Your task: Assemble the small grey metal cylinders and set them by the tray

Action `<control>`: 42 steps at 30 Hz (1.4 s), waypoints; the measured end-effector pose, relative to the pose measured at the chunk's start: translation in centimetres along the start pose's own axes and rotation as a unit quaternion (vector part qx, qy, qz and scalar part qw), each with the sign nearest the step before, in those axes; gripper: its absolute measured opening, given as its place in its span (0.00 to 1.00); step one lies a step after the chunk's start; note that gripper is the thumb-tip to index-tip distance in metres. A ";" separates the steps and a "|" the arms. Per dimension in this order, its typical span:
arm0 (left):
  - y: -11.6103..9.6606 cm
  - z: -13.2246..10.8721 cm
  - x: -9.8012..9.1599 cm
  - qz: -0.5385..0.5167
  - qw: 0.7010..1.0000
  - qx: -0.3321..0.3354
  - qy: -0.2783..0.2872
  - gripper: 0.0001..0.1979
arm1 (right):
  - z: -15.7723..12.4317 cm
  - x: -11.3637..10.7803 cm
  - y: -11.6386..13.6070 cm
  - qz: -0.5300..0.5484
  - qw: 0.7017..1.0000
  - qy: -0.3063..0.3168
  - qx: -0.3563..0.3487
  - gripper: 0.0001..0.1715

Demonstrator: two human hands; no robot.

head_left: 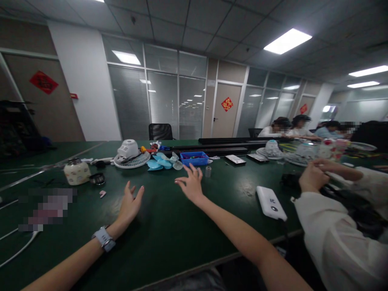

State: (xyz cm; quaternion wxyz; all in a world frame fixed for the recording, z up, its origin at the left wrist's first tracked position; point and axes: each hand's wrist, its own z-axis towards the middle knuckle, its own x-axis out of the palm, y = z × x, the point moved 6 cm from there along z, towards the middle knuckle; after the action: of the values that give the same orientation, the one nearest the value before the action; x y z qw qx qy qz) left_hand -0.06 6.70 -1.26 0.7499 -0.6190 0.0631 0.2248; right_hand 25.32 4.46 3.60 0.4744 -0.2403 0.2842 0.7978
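My left hand hovers over the green table, thumb and fingers apart, with nothing in it. A watch is on that wrist. My right hand reaches farther out, fingers spread and empty, just in front of a blue tray of small parts. Close to its fingertips lie light-blue fan blades and a clear plastic piece. Right of the hand stands a small metal cylinder. Behind, a white fan head rests on its round grille.
At left are a patterned jar, its black lid, a small pink piece and a blurred-out item with white cables. A white power bank lies at right, near a co-worker's hands. Long black bars cross the back.
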 end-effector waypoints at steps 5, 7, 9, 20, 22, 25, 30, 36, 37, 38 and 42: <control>0.5 0.2 0.2 0.024 0.999 0.025 0.006 0.43 | 0.7 -3.5 -11.9 -0.069 0.972 -0.107 0.198 0.14; 0.7 0.3 0.2 0.031 0.999 0.023 0.010 0.43 | 0.5 -3.2 -15.3 -0.068 0.963 -0.079 0.247 0.16; 0.8 0.3 0.3 0.025 0.999 0.020 0.014 0.44 | 0.4 -2.5 -17.3 -0.056 0.960 -0.051 0.271 0.18; 0.7 0.2 0.4 0.033 0.999 0.015 0.025 0.42 | 1.3 -0.8 -17.9 -0.053 0.959 -0.052 0.273 0.21; 0.5 0.1 0.4 0.039 0.999 0.014 0.030 0.43 | 1.4 -0.9 -17.7 -0.066 0.960 -0.041 0.267 0.22; 0.2 0.0 0.4 0.049 0.998 0.009 0.035 0.43 | 1.5 -0.8 -17.3 -0.092 0.961 -0.018 0.259 0.22; 0.2 -0.1 0.5 0.050 0.998 0.005 0.047 0.43 | 0.9 -0.5 -16.1 -0.120 0.964 -0.014 0.236 0.24; -0.1 -0.2 0.6 0.039 0.999 0.008 0.037 0.41 | 0.5 0.3 -12.6 -0.155 0.977 -0.060 0.133 0.37; -0.1 -0.2 0.6 0.039 0.999 0.008 0.036 0.41 | 0.7 0.8 -12.2 -0.153 0.980 -0.048 0.119 0.35; -0.2 -0.3 0.5 0.039 0.999 0.008 0.035 0.41 | 0.8 1.2 -12.0 -0.151 0.981 -0.037 0.114 0.33; -0.1 -0.2 0.4 0.044 0.998 0.006 0.036 0.41 | 1.7 2.4 -12.4 -0.132 0.981 -0.018 0.142 0.31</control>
State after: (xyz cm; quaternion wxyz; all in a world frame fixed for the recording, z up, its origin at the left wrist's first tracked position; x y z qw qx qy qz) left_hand 0.39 6.54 -1.34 0.7405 -0.6186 0.1184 0.2344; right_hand 35.15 11.89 0.46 0.6094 -0.1918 0.3519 0.6841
